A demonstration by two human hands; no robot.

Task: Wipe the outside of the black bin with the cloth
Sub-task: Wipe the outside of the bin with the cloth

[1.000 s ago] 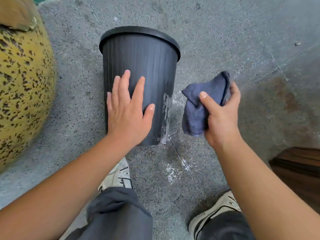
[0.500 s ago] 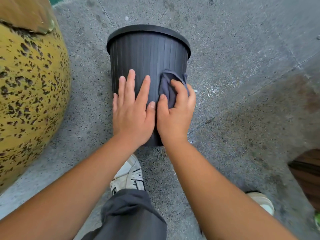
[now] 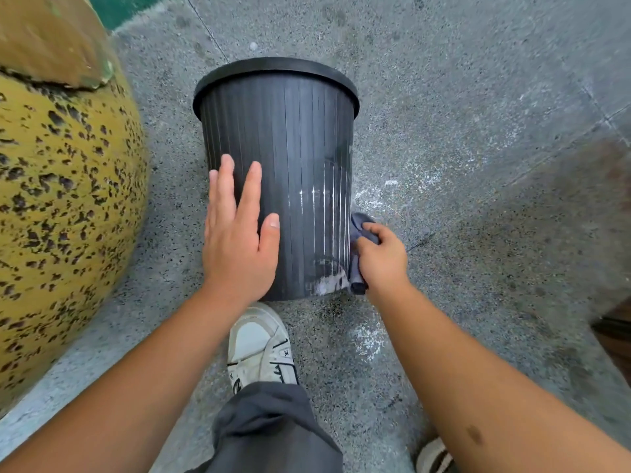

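A black ribbed bin (image 3: 290, 141) stands upright on the speckled concrete floor, with white streaks and a pale smear low on its right side. My left hand (image 3: 239, 240) lies flat against its near wall, fingers spread. My right hand (image 3: 382, 257) grips a dark blue-grey cloth (image 3: 358, 227) and presses it against the bin's lower right side, close to the floor. Most of the cloth is hidden under the hand.
A large yellow rounded object with dark speckles (image 3: 58, 206) bulges in close on the left of the bin. My white shoe (image 3: 259, 346) stands just below the bin. A dark wooden edge (image 3: 614, 332) shows at the right.
My right hand slid the cloth down from the bin's upper front to its lower right side, uncovering white streaks. My left hand stayed flat on the bin.
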